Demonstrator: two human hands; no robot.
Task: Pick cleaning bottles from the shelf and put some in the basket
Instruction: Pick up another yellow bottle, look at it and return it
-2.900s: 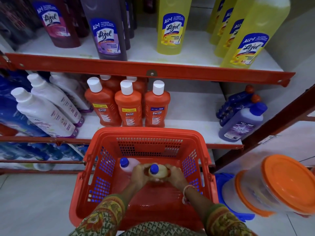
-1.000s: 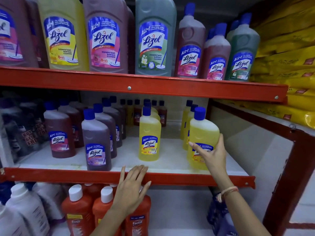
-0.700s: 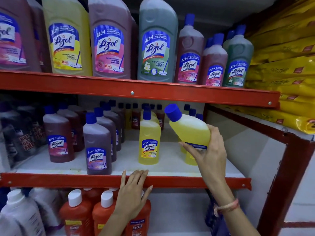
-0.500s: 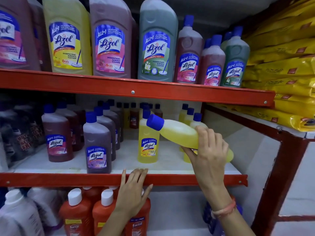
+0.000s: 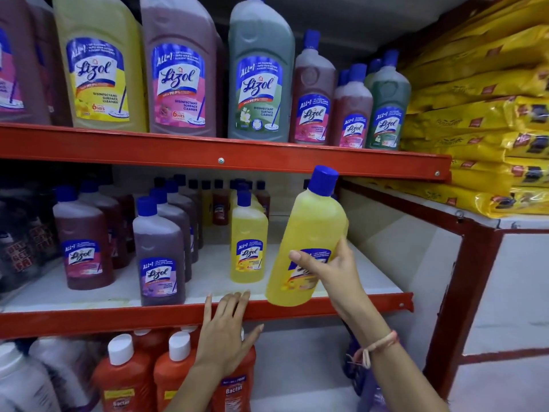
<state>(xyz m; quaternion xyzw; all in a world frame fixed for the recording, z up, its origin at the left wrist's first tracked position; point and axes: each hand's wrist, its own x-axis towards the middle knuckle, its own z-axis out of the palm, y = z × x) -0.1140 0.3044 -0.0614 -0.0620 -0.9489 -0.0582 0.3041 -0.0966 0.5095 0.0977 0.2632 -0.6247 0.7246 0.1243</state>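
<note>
My right hand (image 5: 332, 272) grips a yellow Lizol bottle (image 5: 309, 233) with a blue cap, held nearly upright in front of the middle shelf (image 5: 118, 318). My left hand (image 5: 225, 334) rests flat, fingers spread, on that shelf's red front rail. On the shelf stand another yellow bottle (image 5: 249, 248), a purple bottle (image 5: 159, 257) and a maroon bottle (image 5: 83, 242), with more behind them. The basket is out of view.
Large Lizol bottles (image 5: 178, 69) line the top shelf. Orange Bactin bottles (image 5: 124, 379) with white caps and white bottles (image 5: 23, 382) stand on the lower shelf. Yellow sacks (image 5: 487, 114) are stacked on the right, beyond a red upright post (image 5: 454, 292).
My right hand lifted the yellow bottle off the shelf, tipped it sideways, then brought it back nearly upright and nearer to me. My left hand stays on the rail.
</note>
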